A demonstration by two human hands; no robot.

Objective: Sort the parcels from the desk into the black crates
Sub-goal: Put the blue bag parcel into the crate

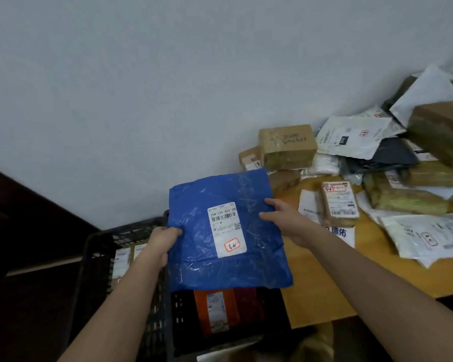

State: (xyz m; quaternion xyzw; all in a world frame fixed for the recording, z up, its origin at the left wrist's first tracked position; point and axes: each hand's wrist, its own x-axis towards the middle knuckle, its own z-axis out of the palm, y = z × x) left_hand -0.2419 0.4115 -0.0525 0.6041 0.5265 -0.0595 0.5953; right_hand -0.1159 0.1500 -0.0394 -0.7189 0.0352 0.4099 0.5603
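Two hands, left hand (pixel 165 244) and right hand (pixel 285 220), pinch the blue parcel (pixel 228 231) with curled fingers above the black crates (pixel 152 322); lowering it flat should prevent snagging.

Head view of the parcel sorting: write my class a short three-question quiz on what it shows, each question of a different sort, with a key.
1. True or false: both hands hold the blue parcel.
2. Multiple choice: the orange parcel lies
A. on the desk
B. in a black crate
C. against the wall
3. Fill in: the cardboard boxes and white mailers are piled on the ____.

Key
1. True: the left hand grips its left edge, the right hand its right edge.
2. B: it lies in the black crate below the blue parcel.
3. desk
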